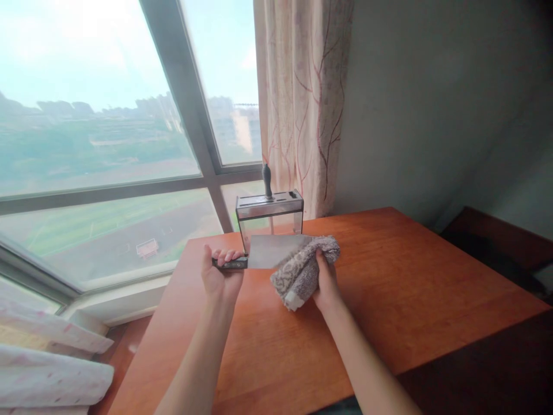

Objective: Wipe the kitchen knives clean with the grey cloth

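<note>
My left hand (222,274) is wrapped round the black handle of a cleaver (270,252), whose broad blade points right above the table. A folded grey patterned towel (302,271) is gripped in my right hand (326,282), thumb on top. The towel covers the far end of the blade and touches it. Just behind the blade stands a clear-sided knife block (270,202) with a slotted top. One dark-handled tool (267,181) sticks up out of that top; its lower part is hard to make out.
The knife block stands near the far edge of the orange-brown wooden table (389,276). A large window (207,115) lies beyond the left side, with a long curtain (302,104) behind the block. Another curtain (52,369) hangs at lower left. A grey wall (410,115) is on the right.
</note>
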The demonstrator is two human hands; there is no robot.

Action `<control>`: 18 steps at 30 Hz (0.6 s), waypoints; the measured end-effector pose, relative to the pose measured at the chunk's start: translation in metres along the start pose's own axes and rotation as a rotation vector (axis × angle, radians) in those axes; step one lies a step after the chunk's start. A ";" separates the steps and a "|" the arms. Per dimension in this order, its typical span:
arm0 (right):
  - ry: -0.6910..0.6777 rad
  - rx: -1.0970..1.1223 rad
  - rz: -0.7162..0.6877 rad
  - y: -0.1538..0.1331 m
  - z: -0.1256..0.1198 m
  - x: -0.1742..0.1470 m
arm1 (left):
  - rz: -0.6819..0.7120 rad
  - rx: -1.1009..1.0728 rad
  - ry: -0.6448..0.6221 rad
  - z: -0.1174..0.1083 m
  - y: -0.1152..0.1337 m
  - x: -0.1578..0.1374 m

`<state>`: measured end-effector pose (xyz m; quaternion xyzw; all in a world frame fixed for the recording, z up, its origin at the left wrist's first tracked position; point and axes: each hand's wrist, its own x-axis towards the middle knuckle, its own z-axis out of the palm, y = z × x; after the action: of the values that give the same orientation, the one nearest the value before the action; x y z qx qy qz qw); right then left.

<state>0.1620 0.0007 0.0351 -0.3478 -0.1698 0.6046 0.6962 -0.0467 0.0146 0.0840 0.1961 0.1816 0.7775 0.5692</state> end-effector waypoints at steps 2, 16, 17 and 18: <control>-0.092 0.032 0.129 0.001 0.000 -0.002 | 0.035 0.052 0.019 -0.003 -0.004 0.000; -0.154 -0.032 0.039 -0.015 -0.009 0.007 | -0.361 0.595 -0.091 -0.020 -0.019 -0.017; -0.157 -0.020 0.035 -0.016 -0.010 0.006 | -0.374 0.575 -0.100 -0.020 -0.019 -0.017; -0.161 -0.011 0.031 -0.017 -0.010 0.006 | -0.375 0.559 -0.110 -0.020 -0.018 -0.017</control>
<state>0.1827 0.0035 0.0386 -0.3047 -0.2232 0.6401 0.6690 -0.0373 0.0019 0.0562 0.3493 0.3897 0.5677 0.6355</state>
